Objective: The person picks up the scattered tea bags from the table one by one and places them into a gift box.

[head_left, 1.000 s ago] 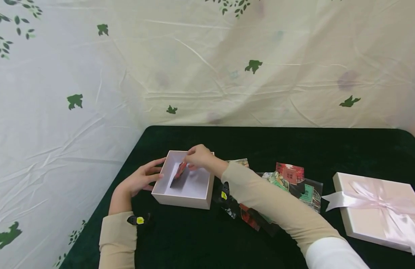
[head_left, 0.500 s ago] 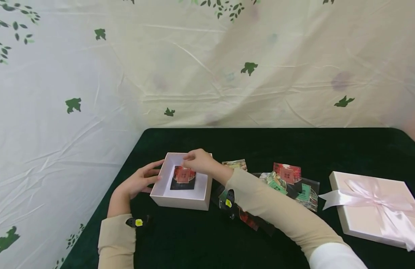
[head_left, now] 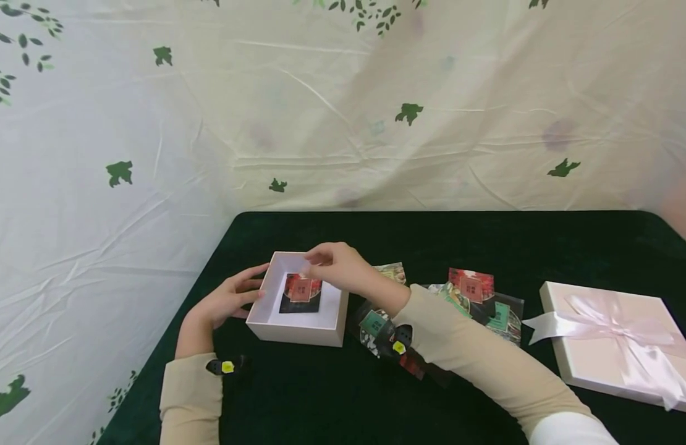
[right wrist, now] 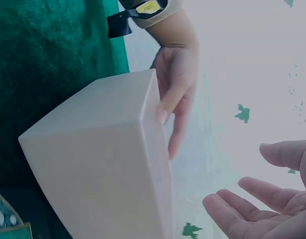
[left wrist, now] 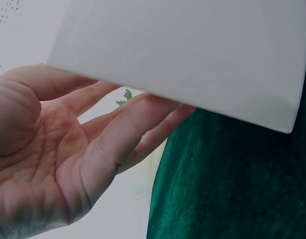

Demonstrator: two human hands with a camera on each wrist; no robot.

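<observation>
Behind everything hangs a pale curtain (head_left: 321,123) with green leaf prints. The table (head_left: 282,395) is covered in dark green cloth. Beside its left edge is the left hand (head_left: 227,301), reaching out of a beige sleeve (head_left: 191,395); a black device (head_left: 223,367) with a yellow patch sits at the cuff. The fingers are spread and nearly straight, touching the left wall of the box (head_left: 295,333); some tips are hidden in the left wrist view.

The box stands open towards the table's left edge, short of the far left corner. In it lies the black-and-red card (head_left: 300,301), flat on the floor and near the left wall, with a pinkish square on its face.

The right hand (head_left: 338,267) hovers above the box's far right corner, its fingers loosely bent; in the right wrist view, thumb and fingers stand apart with nothing between them.

Right of the box, under and beyond the right forearm, more cards (head_left: 471,284) lie loosely scattered and overlapping, with red, green and dark faces. Farther towards the table's right edge lies the pale pink ribboned box (head_left: 590,358), set at a slant, its satin bow (head_left: 621,330) trailing one tail over the left side.
</observation>
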